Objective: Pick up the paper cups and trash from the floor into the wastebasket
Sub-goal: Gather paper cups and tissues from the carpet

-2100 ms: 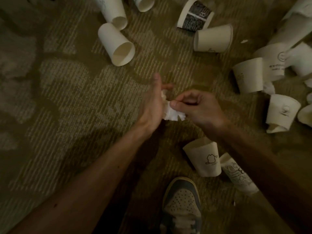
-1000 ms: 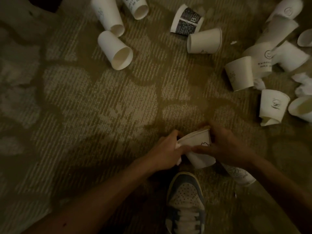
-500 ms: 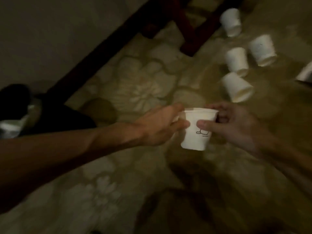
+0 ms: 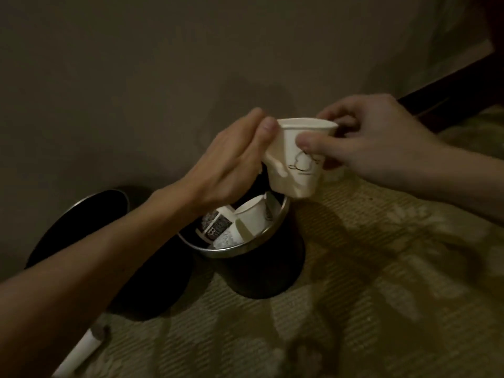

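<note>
— Over by the wall (image 4: pixel 163 64), what is that person holding?

— One white paper cup (image 4: pixel 298 156), between both hands. It's mouth-up and a bit tilted, with a line drawing on its side and its lower left side crushed in.

— How are the hands on it?

— The left hand (image 4: pixel 229 170) pinches the dented side, thumb up near the rim. The right hand (image 4: pixel 381 143) has its thumb on the front and its fingers curled behind the rim.

— And where's the cup?

— In the air, just above the far right edge of the wastebasket (image 4: pixel 261 271), not inside. That's a dark round bin with a metal rim, standing on the patterned carpet (image 4: pixel 381 268).

— Anything in it?

— A plain white cup (image 4: pixel 251 216) and a dark printed cup (image 4: pixel 215 226), leaning together. Another dark round thing (image 4: pixel 81 225) sits just left of the bin; I can't tell what it is. A pale tube-like object (image 4: pixel 79 353) lies on the floor by the left forearm.
</note>
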`<state>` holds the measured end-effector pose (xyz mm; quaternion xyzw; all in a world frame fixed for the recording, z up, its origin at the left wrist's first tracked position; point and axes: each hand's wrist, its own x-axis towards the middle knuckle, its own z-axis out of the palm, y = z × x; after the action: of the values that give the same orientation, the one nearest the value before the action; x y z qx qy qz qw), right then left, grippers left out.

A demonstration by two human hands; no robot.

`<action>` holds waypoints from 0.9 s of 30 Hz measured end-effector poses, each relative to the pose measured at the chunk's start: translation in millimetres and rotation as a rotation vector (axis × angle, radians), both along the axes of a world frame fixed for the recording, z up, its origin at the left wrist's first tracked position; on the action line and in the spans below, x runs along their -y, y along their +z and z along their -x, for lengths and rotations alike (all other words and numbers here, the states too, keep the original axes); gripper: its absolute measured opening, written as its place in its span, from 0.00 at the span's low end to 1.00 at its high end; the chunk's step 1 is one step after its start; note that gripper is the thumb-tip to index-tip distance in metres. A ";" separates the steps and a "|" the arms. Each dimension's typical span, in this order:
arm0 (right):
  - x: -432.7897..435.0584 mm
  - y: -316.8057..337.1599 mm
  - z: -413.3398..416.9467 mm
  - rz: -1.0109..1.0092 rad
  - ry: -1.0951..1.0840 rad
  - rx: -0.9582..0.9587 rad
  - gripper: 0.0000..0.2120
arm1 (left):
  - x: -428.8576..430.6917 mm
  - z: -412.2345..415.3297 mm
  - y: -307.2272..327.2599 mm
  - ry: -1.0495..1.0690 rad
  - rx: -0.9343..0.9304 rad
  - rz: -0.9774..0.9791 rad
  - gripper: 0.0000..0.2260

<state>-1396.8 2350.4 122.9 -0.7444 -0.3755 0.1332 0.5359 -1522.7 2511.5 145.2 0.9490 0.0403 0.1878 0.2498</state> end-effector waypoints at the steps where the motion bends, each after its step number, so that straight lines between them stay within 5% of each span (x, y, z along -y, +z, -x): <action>1: -21.7 0.3 5.1 0.019 0.005 0.039 0.18 | -17.2 4.4 -6.8 0.048 0.031 0.039 0.17; 9: -123.4 -48.5 20.1 0.264 -0.004 0.351 0.19 | -102.7 7.4 -78.1 0.231 -0.043 0.329 0.16; 14: -138.9 -71.6 5.6 0.396 -0.027 0.563 0.24 | -119.5 -7.9 -106.3 0.203 -0.227 0.292 0.11; 20: -141.2 -80.1 -0.4 0.658 0.120 0.620 0.25 | -130.7 -4.7 -131.7 0.267 -0.559 0.094 0.24; 27: -132.7 -55.9 -1.6 0.666 0.244 0.563 0.22 | -124.2 12.4 -114.5 0.313 -0.375 -0.055 0.24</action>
<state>-1395.1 2483.2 67.0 -0.8339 -0.5282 0.1011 0.1243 -1535.1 2635.8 30.6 0.9560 0.2273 0.0455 0.1798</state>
